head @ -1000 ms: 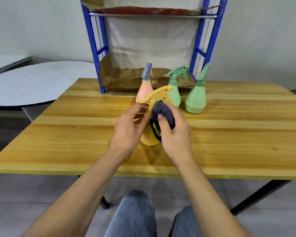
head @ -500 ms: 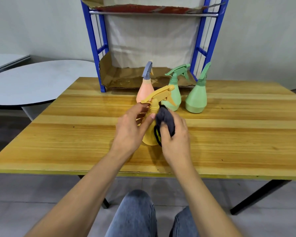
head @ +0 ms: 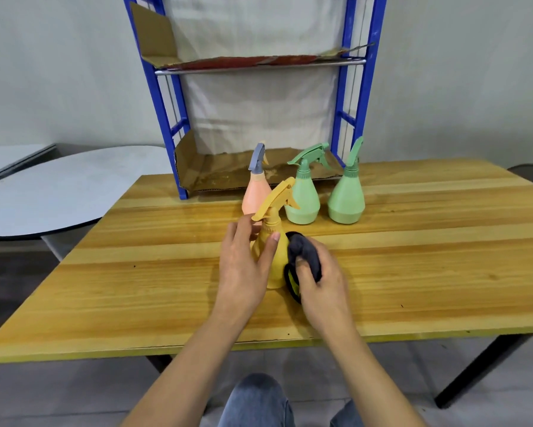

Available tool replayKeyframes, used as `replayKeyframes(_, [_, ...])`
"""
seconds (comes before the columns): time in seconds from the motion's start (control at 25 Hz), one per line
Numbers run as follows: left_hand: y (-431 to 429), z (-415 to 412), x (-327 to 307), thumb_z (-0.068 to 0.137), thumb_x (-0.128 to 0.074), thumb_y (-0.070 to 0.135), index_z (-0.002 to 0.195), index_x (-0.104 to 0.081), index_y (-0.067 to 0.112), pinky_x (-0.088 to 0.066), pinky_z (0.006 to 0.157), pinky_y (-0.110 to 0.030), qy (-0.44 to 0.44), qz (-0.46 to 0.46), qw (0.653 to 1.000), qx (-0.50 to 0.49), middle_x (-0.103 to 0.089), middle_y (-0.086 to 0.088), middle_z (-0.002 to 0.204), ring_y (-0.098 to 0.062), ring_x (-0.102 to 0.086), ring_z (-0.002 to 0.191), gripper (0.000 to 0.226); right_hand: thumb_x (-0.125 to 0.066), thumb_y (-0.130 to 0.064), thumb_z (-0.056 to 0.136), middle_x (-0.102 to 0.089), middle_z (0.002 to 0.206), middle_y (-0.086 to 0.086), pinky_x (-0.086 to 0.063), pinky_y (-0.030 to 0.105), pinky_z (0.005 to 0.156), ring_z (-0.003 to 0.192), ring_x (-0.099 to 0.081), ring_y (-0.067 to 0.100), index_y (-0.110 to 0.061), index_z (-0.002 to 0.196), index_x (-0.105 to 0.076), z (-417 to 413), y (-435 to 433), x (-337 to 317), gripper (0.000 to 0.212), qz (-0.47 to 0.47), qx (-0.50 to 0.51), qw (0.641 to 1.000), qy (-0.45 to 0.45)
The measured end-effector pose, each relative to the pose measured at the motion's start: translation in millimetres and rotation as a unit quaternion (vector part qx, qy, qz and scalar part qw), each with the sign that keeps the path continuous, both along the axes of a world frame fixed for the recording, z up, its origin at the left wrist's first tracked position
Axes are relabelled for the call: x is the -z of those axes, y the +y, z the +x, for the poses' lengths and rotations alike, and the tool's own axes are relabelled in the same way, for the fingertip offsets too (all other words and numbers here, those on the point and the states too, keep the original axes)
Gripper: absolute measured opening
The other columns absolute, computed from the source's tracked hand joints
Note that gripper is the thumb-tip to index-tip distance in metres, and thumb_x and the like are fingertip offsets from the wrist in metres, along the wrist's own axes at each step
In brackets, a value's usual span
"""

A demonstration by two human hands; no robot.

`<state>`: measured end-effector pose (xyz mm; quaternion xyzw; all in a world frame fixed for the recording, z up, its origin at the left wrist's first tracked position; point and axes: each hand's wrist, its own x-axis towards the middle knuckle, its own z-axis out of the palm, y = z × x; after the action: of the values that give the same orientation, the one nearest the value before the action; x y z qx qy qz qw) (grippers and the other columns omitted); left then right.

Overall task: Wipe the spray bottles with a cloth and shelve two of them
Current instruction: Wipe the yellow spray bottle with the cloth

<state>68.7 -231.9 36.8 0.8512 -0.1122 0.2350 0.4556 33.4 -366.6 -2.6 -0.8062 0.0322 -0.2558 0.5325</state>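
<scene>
Yellow conical spray bottle (head: 279, 268) in curled left fingers (head: 270, 248), bunched cloth (head: 305, 252) pinched by right fingers (head: 303, 271)

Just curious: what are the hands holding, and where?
The left hand grips the yellow spray bottle around its upper body; the right hand holds a dark cloth against its side.

Soft, even indoor light casts faint shadows on the table (head: 166, 288) around the grip. Far from it, the shelf (head: 179, 180) posts splay outward.
</scene>
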Motion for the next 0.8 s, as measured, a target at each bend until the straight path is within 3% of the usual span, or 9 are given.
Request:
replayKeyframes(0.2, [-9,-1,-4,0.094,-0.069,0.036,0.128,-0.051,0.025,-0.041,0.083,-0.005,0.011,-0.037,0.999,0.006,-0.048,0.009,0.118,0.003,-0.051,0.103,0.04,-0.06,-0.021,0.097,-0.06,0.128,-0.018,-0.046,0.025,0.103,0.121,-0.054,0.001,-0.035,0.133,-0.056,-5,-1,-4,0.039,0.054,0.009,0.998,-0.019])
replayKeyframes(0.36, [3,1,-6,0.098,-0.058,0.046,0.132,-0.047,0.041,-0.048,0.093,-0.023,0.075,-0.071,0.992,0.074,-0.054,0.016,0.129,0.001,-0.054,0.117,0.036,-0.062,-0.015,0.097,-0.065,0.121,-0.019,-0.049,0.027,0.102,0.115,-0.059,-0.002,-0.033,0.123,-0.064,-7,-6,-20,0.032,0.149,0.046,0.986,-0.057])
replayKeyframes(0.44, [16,3,-4,0.106,-0.048,0.035,0.14,-0.05,0.04,-0.045,0.099,-0.016,0.097,-0.064,0.984,0.138,-0.057,0.02,0.135,0.013,-0.05,0.12,0.035,-0.062,-0.016,0.097,-0.066,0.12,-0.019,-0.05,0.026,0.101,0.115,-0.059,-0.003,-0.032,0.124,-0.065,-5,-9,-35,0.031,0.158,0.048,0.984,-0.073])
replayKeyframes(0.56, [24,3,2,0.106,-0.049,0.027,0.137,-0.042,0.052,-0.035,0.102,-0.002,0.112,-0.033,0.978,0.171,-0.047,0.031,0.14,0.029,-0.041,0.121,0.04,-0.061,-0.026,0.097,-0.058,0.134,-0.015,-0.043,0.017,0.102,0.125,-0.052,-0.001,-0.035,0.137,-0.055,1,2,-50,0.041,0.111,-0.018,0.991,-0.069])
replayKeyframes(0.68, [19,3,5,0.105,-0.05,0.015,0.13,-0.041,0.058,-0.04,0.097,-0.003,0.11,-0.05,0.977,0.177,-0.049,0.034,0.134,0.023,-0.047,0.121,0.051,-0.054,-0.037,0.1,-0.043,0.145,-0.014,-0.028,-0.004,0.096,0.127,-0.039,-0.008,-0.038,0.15,-0.036,7,17,-47,0.053,-0.013,-0.045,0.999,-0.019])
replayKeyframes(0.8, [19,3,9,0.103,-0.053,0.023,0.138,-0.045,0.048,-0.043,0.096,-0.005,0.096,-0.058,0.978,0.177,-0.054,0.028,0.135,0.017,-0.051,0.122,0.044,-0.049,-0.037,0.102,-0.049,0.139,-0.007,-0.024,-0.006,0.091,0.121,-0.042,-0.003,-0.026,0.147,-0.041,10,12,-39,0.047,-0.082,-0.008,0.997,-0.01])
